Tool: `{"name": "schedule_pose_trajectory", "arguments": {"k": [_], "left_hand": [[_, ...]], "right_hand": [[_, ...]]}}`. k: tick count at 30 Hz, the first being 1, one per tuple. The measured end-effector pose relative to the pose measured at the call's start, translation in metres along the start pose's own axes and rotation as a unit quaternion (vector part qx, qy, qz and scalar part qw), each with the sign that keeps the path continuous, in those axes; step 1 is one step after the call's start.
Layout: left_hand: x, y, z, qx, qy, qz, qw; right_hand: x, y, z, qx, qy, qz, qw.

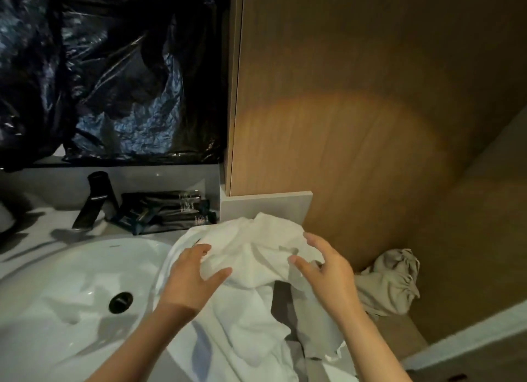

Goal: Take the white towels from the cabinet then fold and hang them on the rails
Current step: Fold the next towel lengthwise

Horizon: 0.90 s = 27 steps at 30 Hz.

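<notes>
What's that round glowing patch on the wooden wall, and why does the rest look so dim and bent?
Head view: a round pool of light falls on the wooden panel, the corners are dim; the black plastic sheet throws bluish glare; the wide lens bows the panel's edges; grey shadows cross the sink.

towel right of sink, faucet behind sink

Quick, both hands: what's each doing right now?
Left hand: open, fingers spread over the white towel.
Right hand: open, above the same towel.
</notes>
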State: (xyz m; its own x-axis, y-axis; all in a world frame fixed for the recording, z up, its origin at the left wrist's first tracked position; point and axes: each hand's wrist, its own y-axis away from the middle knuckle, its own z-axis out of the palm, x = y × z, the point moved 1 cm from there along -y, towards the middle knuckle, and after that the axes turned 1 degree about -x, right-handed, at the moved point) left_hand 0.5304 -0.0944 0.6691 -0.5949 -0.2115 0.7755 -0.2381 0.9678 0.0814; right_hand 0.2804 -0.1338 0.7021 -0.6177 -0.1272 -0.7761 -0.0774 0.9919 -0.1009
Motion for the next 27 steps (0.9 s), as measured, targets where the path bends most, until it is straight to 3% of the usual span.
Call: {"name": "schedule_pose_trajectory", "arguments": {"k": [4,7,10,13,15,20,23,27], "left_hand": [[-0.021,0.017,0.001,-0.016,0.131,-0.084,0.988],[-0.017,0.02,-0.003,-0.016,0.229,-0.144,0.963],[-0.02,0.014,0.004,-0.026,0.245,-0.201,0.948],[-0.021,0.005,0.016,-0.056,0.34,-0.292,0.892],[-0.021,-0.002,0.022,-0.067,0.32,-0.306,0.894],[-0.021,-0.013,0.028,-0.039,0.345,-0.252,0.903],[-0.011,-0.018,0.019,-0.021,0.242,-0.139,0.96],[0.041,-0.025,-0.014,-0.036,0.291,0.002,0.956]], "right_hand": [[-0.01,-0.006,0.014,-0.074,0.018,-0.023,0.997],[-0.018,-0.015,0.031,-0.145,0.033,0.011,0.989],[-0.02,-0.02,0.053,-0.226,0.054,0.083,0.969],[-0.012,-0.018,0.069,-0.252,0.075,0.119,0.957],[-0.003,-0.017,0.072,-0.25,0.096,0.112,0.957],[0.014,-0.018,0.059,-0.193,0.032,0.065,0.979],[0.01,-0.018,0.041,-0.153,-0.034,0.042,0.987],[-0.012,-0.023,0.009,-0.096,-0.106,-0.013,0.99]]}}
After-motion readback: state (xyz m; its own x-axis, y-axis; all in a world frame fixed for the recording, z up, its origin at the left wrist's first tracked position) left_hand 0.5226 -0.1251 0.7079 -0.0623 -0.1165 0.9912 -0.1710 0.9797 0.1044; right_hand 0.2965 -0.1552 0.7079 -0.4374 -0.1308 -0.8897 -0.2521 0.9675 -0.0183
